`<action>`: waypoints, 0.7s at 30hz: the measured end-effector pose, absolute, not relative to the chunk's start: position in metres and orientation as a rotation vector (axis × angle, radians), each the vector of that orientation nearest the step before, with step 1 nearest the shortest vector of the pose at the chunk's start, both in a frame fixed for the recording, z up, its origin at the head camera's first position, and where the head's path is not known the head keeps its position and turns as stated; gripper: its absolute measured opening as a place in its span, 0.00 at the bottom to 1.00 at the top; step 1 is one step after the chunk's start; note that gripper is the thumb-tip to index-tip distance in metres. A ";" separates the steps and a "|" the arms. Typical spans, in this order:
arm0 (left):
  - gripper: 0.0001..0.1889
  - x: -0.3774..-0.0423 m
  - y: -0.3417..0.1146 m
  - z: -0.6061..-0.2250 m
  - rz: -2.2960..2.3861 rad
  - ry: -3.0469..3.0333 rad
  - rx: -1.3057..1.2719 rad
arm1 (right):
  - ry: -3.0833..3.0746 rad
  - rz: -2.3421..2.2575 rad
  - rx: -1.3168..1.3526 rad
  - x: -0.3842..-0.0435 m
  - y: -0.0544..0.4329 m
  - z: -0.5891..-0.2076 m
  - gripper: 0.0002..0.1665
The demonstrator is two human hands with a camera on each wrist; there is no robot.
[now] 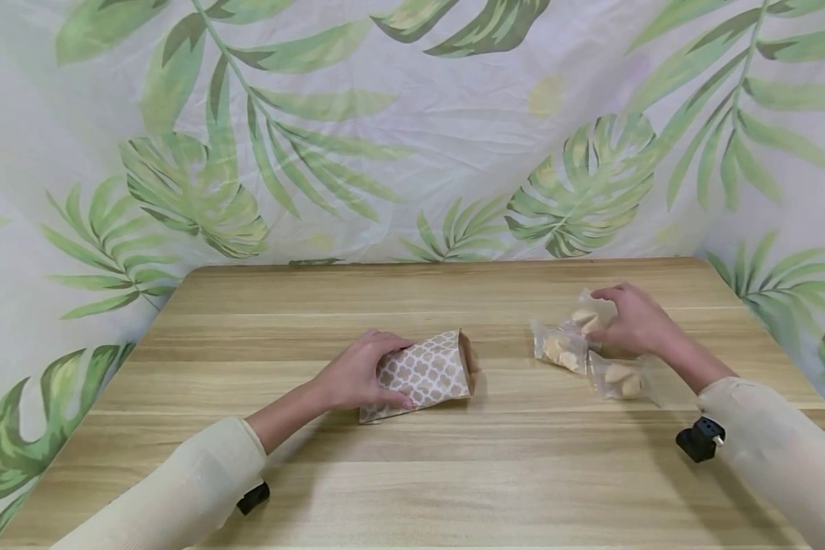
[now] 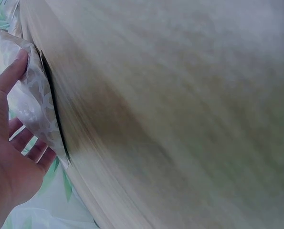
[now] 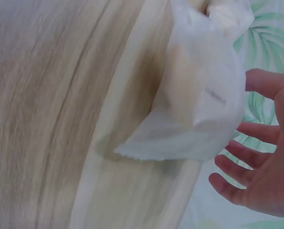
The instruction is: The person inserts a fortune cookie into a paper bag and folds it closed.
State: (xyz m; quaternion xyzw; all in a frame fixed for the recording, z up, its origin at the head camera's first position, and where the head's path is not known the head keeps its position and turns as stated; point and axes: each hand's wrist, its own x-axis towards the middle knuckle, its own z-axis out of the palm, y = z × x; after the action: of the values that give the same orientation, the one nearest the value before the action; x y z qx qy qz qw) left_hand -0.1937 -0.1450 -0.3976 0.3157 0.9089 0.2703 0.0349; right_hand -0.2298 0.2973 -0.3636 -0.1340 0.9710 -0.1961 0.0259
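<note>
My left hand (image 1: 364,370) holds a paper bag (image 1: 426,370) with a tan-and-white lattice pattern, thumb on the near side and fingers on the far side. The bag lies on its side, its mouth facing right. In the left wrist view the thumb presses on the bag (image 2: 29,95). My right hand (image 1: 635,321) is at the far one of three clear packets, fingers spread around the packet (image 1: 584,317). Each packet seems to hold a fortune cookie. The second packet (image 1: 562,351) lies to the left, and the third packet (image 1: 619,378) lies nearest me, large in the right wrist view.
The wooden table (image 1: 412,481) has its far edge against a hanging cloth (image 1: 447,153) printed with green leaves. Black wrist cameras show at the left sleeve (image 1: 179,481) and the right sleeve (image 1: 770,443).
</note>
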 end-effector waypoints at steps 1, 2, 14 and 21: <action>0.47 -0.194 -0.145 -0.398 0.832 2.794 0.972 | 2.984 -0.607 -0.417 -0.231 0.299 -0.365 0.48; 0.47 -0.194 -0.145 -0.399 0.834 2.794 0.975 | 2.970 -0.609 -0.419 -0.231 0.301 -0.366 0.49; 0.47 -0.196 -0.147 -0.405 0.846 2.798 0.996 | 2.865 -0.678 -0.436 -0.238 0.313 -0.374 0.56; 0.48 -0.195 -0.147 -0.407 0.865 2.801 1.001 | 2.849 -0.708 -0.423 -0.240 0.317 -0.377 0.56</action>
State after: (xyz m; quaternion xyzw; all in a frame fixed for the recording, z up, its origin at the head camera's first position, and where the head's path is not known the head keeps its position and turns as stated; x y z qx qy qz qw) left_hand -0.1947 -0.1465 -0.4071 0.3231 0.9039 0.2793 0.0219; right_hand -0.2399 0.3168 -0.3766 -0.1422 0.9569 -0.2377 0.0878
